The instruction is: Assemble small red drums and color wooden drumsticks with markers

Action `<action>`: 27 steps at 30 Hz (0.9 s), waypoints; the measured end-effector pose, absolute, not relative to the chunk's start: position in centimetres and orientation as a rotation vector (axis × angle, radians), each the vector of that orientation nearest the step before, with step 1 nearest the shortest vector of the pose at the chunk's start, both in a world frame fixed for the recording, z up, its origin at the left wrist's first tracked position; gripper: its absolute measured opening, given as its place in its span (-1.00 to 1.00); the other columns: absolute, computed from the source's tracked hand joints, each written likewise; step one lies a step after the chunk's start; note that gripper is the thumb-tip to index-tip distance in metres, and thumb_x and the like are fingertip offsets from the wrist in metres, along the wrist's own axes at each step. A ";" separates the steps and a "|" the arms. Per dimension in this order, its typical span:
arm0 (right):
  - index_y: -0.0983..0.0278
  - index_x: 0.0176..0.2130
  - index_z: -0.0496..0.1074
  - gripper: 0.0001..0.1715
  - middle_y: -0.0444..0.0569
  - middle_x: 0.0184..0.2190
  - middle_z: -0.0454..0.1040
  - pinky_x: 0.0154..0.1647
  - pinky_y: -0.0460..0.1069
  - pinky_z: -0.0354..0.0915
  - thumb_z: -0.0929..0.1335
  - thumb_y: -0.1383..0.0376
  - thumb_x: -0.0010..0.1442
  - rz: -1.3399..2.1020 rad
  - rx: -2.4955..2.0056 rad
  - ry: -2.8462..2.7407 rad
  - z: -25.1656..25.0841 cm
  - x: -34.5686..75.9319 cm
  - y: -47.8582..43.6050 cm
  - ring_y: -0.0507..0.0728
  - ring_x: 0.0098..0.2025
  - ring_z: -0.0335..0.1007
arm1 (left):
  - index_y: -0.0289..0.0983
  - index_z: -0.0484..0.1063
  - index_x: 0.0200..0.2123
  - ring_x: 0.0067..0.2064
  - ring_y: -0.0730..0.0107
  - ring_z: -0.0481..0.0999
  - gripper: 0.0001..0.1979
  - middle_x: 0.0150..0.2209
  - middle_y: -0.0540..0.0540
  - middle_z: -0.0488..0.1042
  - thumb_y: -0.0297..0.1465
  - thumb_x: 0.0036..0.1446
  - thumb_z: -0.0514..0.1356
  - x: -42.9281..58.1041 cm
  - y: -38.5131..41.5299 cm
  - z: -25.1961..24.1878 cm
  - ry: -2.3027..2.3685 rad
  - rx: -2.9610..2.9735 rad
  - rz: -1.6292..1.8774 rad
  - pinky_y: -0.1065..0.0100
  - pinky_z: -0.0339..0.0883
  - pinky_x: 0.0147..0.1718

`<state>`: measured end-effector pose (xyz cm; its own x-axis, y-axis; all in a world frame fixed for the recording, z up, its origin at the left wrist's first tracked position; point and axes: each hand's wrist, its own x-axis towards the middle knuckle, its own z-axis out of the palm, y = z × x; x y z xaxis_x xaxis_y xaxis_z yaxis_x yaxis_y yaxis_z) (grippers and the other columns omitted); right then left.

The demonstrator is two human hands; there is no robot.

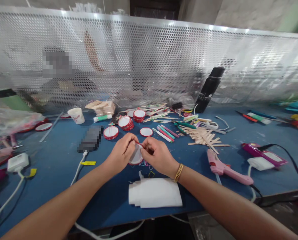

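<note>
My left hand (122, 151) and my right hand (156, 155) meet over the blue table (64, 166), both pinched on a small round disc with a red rim (136, 158). A gold bangle (178, 172) sits on my right wrist. Just below the hands lies a folded white cloth (155, 193). Bits of coloured thread (146, 165) lie under the disc. Beyond the hands rest more red-rimmed discs (111, 132), some in short stacks (126, 123).
A pink glue gun (226, 168) lies to the right, with wooden sticks (205, 136) and coloured sticks (165, 132) behind it. A paper cup (76, 115), a black bottle (208, 89) and a perforated metal screen (163, 56) stand at the back. Chargers and cables lie left and right.
</note>
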<state>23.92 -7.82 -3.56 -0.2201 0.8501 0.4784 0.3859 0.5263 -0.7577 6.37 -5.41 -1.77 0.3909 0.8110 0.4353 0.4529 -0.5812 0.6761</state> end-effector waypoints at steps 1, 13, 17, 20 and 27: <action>0.22 -0.39 0.28 -0.90 -0.24 -0.59 0.31 -0.56 -0.12 0.10 0.33 0.35 0.14 0.619 -1.026 -1.817 -3.6 23.9 -7.8 -0.04 -0.58 0.18 | -0.21 0.34 -0.29 -0.34 0.35 0.35 -0.79 -0.37 -0.01 0.40 -0.36 0.31 -0.06 6.4 -5.4 -1.8 1.084 2.200 1.053 0.36 0.24 -0.34; 0.25 -0.20 0.32 -0.82 -0.33 -0.66 0.19 -0.52 -0.09 0.09 0.31 0.32 0.12 0.647 -1.093 -1.611 -4.0 24.9 -6.2 -0.02 -0.61 0.11 | -0.11 0.17 0.30 0.27 0.00 0.26 -0.22 0.25 -0.20 0.28 -0.30 0.03 0.36 6.0 -5.5 -2.2 0.966 2.375 0.954 0.11 0.27 0.15; 0.27 -0.17 0.35 -0.80 -0.32 -0.64 0.20 -0.52 -0.10 0.07 0.31 0.31 0.15 0.687 -1.074 -1.632 -4.1 24.7 -6.3 -0.03 -0.60 0.10 | -0.12 0.20 0.27 0.22 0.01 0.33 -0.31 0.20 -0.22 0.31 -0.30 0.08 0.32 6.1 -5.4 -2.3 0.988 2.396 0.975 0.08 0.29 0.15; 0.27 -0.16 0.36 -0.79 -0.32 -0.64 0.20 -0.52 -0.10 0.07 0.31 0.31 0.15 0.703 -1.069 -1.627 -4.2 24.6 -6.4 -0.04 -0.60 0.10 | -0.14 0.21 0.24 0.20 0.02 0.34 -0.35 0.18 -0.22 0.33 -0.34 0.09 0.30 6.3 -5.4 -2.2 0.997 2.430 0.983 0.06 0.28 0.15; 0.24 -0.18 0.32 -0.83 -0.33 -0.65 0.22 -0.52 -0.10 0.08 0.31 0.31 0.17 0.705 -1.074 -1.657 -4.2 24.6 -6.4 -0.03 -0.60 0.13 | -0.18 0.19 0.21 0.22 0.03 0.31 -0.35 0.17 -0.23 0.30 -0.45 0.04 0.26 6.4 -5.8 -2.1 1.010 2.439 0.980 0.05 0.31 0.13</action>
